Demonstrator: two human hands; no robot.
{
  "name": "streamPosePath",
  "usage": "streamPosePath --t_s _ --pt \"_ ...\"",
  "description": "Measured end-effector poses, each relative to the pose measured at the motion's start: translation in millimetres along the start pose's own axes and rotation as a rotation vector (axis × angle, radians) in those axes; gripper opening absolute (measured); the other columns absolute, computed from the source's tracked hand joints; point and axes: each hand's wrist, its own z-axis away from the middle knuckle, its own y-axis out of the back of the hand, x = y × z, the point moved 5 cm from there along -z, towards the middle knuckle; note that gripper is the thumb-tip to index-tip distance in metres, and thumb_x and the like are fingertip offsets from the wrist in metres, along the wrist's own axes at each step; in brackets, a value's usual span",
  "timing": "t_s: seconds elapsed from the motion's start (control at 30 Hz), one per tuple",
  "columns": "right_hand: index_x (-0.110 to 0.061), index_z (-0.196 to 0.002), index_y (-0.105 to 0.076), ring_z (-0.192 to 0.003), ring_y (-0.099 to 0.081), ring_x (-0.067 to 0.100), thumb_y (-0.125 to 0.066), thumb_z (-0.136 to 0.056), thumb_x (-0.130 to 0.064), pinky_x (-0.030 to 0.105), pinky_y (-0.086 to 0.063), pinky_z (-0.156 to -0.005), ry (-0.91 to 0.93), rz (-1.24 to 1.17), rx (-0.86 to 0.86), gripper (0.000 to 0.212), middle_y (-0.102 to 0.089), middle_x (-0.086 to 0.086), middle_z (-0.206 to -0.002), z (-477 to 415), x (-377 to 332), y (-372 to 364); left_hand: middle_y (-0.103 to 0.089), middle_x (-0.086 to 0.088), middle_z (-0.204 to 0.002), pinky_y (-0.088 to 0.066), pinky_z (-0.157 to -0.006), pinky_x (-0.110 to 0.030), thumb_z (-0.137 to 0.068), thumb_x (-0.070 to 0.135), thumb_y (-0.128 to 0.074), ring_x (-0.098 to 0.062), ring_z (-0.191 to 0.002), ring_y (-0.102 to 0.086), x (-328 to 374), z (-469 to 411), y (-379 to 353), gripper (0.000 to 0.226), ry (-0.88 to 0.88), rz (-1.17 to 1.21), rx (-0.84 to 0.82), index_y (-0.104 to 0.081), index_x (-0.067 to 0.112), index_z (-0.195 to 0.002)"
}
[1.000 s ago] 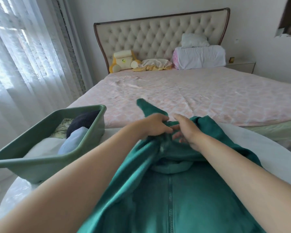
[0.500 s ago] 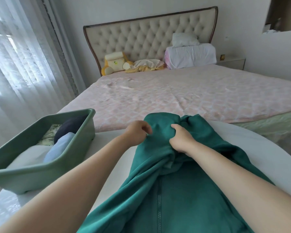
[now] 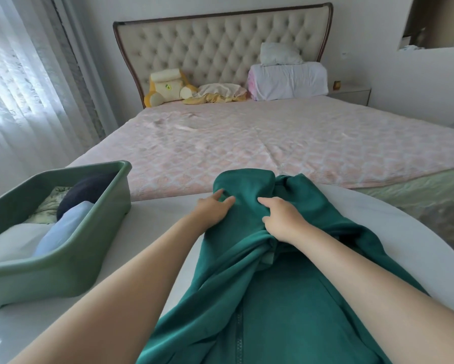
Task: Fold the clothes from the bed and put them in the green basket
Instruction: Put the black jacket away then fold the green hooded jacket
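Observation:
A dark green zip-up jacket (image 3: pixel 260 298) lies lengthwise on the round white table (image 3: pixel 394 222), its hood end bunched at the far edge near the bed (image 3: pixel 273 143). My left hand (image 3: pixel 212 208) presses flat on the hood with straight fingers. Close to its right, my right hand (image 3: pixel 282 220) rests on the bunched cloth, fingers stretched toward the left. The green basket (image 3: pixel 71 261) stands on the table's left side. It holds folded clothes: a navy piece (image 3: pixel 86 187), a light blue one (image 3: pixel 63 227) and a white one (image 3: pixel 8 240).
At the tufted headboard (image 3: pixel 220 40) lie a yellow plush toy (image 3: pixel 168 88), a cream and yellow cloth (image 3: pixel 215 94) and stacked white pillows (image 3: pixel 289 80). A nightstand (image 3: pixel 352 93) is at the far right. Sheer curtains (image 3: pixel 18 88) hang on the left.
The hood was drawn back from the bed onto the table. Both hands went from gripping bunched cloth to lying on it with fingers stretched out. The view shifted slightly.

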Motion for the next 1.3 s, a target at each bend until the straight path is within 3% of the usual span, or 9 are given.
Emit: streamPosePath --t_s 0.1,0.3,0.5,0.6,0.73,0.83,0.93,1.03,1.3 --pt "-0.022 -0.153 -0.04 -0.14 -0.041 0.021 -0.052 -0.099 -0.01 0.031 -0.035 -0.113 0.024 -0.069 0.046 0.057 -0.041 0.0 -0.156 -2 3 0 -0.043 -0.003 -0.15 -0.047 -0.106 -0.043 -0.093 0.042 -0.061 -0.026 -0.121 -0.056 -4 -5 -2 0.072 0.004 0.128 -0.024 -0.027 0.034 -0.155" --pt "-0.024 -0.149 -0.048 -0.138 -0.045 0.016 -0.059 -0.098 -0.012 0.023 -0.033 -0.11 0.07 -0.175 0.102 0.053 -0.049 -0.003 -0.151 -16 -8 -13 -0.045 -0.006 -0.151 -0.051 -0.098 -0.035 -0.095 0.008 -0.048 -0.026 -0.117 -0.058 -6 -18 27 0.065 -0.101 0.076 0.158 -0.031 0.025 -0.155" --pt "-0.022 -0.148 -0.049 -0.14 -0.044 0.02 -0.057 -0.1 -0.018 0.028 -0.032 -0.114 0.101 -0.196 0.046 0.049 -0.049 0.0 -0.151 -58 -50 -45 -0.047 -0.017 -0.145 -0.046 -0.099 -0.039 -0.101 0.014 -0.043 -0.035 -0.123 -0.052 -38 -41 68 0.054 -0.014 -0.198 0.243 -0.031 0.009 -0.153" --pt "-0.021 -0.148 -0.05 -0.139 -0.044 0.022 -0.054 -0.1 -0.018 0.03 -0.034 -0.113 0.094 -0.14 -0.001 0.048 -0.048 0.001 -0.152 -74 -60 -53 -0.049 -0.018 -0.121 -0.039 -0.102 -0.041 -0.097 0.013 -0.04 -0.036 -0.125 -0.043 -52 -50 70 0.033 0.066 -0.442 0.21 -0.046 0.004 -0.128" --pt "-0.019 -0.151 -0.04 -0.129 -0.05 0.029 -0.053 -0.093 -0.019 0.037 -0.044 -0.1 0.083 0.139 -0.04 0.059 -0.041 0.007 -0.151 -92 -69 -51 -0.02 -0.004 -0.161 -0.024 -0.116 -0.046 -0.092 0.018 -0.041 -0.028 -0.146 -0.018 -25 -64 75 0.062 -0.36 -0.705 0.345 -0.028 0.023 -0.153" --pt "-0.022 -0.157 -0.023 -0.143 -0.03 0.032 -0.053 -0.092 -0.029 0.043 -0.031 -0.112 0.255 0.458 0.04 0.072 -0.018 0.01 -0.162 -97 -94 -45 -0.003 0.007 -0.166 -0.007 -0.122 -0.046 -0.101 0.04 -0.029 -0.017 -0.152 0.002 -28 -86 65 0.061 -0.317 -0.663 0.088 -0.012 0.032 -0.159" --pt "-0.025 -0.161 -0.004 -0.155 0.001 0.023 -0.036 -0.1 -0.054 0.048 -0.005 -0.124 0.321 0.56 -0.13 0.075 0.004 0.003 -0.169 -108 -92 -59 0.007 0.008 -0.166 0.0 -0.123 -0.049 -0.1 0.055 -0.024 -0.019 -0.152 0.011 -54 -106 61 0.066 -0.117 -0.548 -0.032 0.002 0.036 -0.158" --pt "-0.03 -0.161 0.005 -0.155 0.005 0.018 -0.022 -0.094 -0.076 0.054 0.003 -0.123 0.151 0.487 -0.317 0.085 0.013 -0.007 -0.168 -119 -63 -75 0.002 0.009 -0.166 -0.002 -0.122 -0.051 -0.096 0.061 -0.029 -0.018 -0.152 0.009 -68 -117 61 0.071 -0.065 -0.444 -0.022 -0.001 0.039 -0.158" --pt "-0.035 -0.16 0.004 -0.155 0.008 0.013 -0.02 -0.089 -0.083 0.057 0.003 -0.122 0.094 0.437 -0.326 0.089 0.016 -0.012 -0.166 -120 -55 -81 -0.003 0.0 -0.166 -0.009 -0.121 -0.049 -0.092 0.069 -0.029 -0.024 -0.153 0.003 -71 -105 59 0.083 -0.011 -0.506 0.1 -0.005 0.028 -0.159"
